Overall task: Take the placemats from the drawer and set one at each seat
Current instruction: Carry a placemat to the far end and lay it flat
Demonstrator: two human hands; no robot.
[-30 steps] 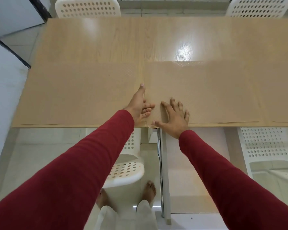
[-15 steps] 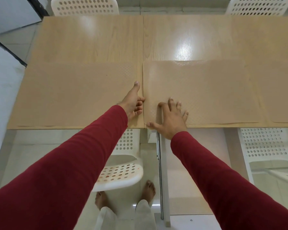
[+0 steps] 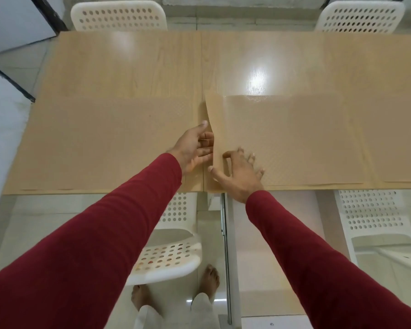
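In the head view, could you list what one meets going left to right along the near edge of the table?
Flat left placemat → left hand → lifted edge of the middle placemat → right hand → rest of the middle placemat → a third placemat at the right border.

Illumination is bright, even and diffuse. An overhead source produces a white glare spot on the table (image 3: 258, 78). Shadows are soft and faint. The right hand (image 3: 239, 173) shows motion blur at the fingertips. Wide-angle distortion bends straight edges towards the frame borders. Overall sharpness is moderate.
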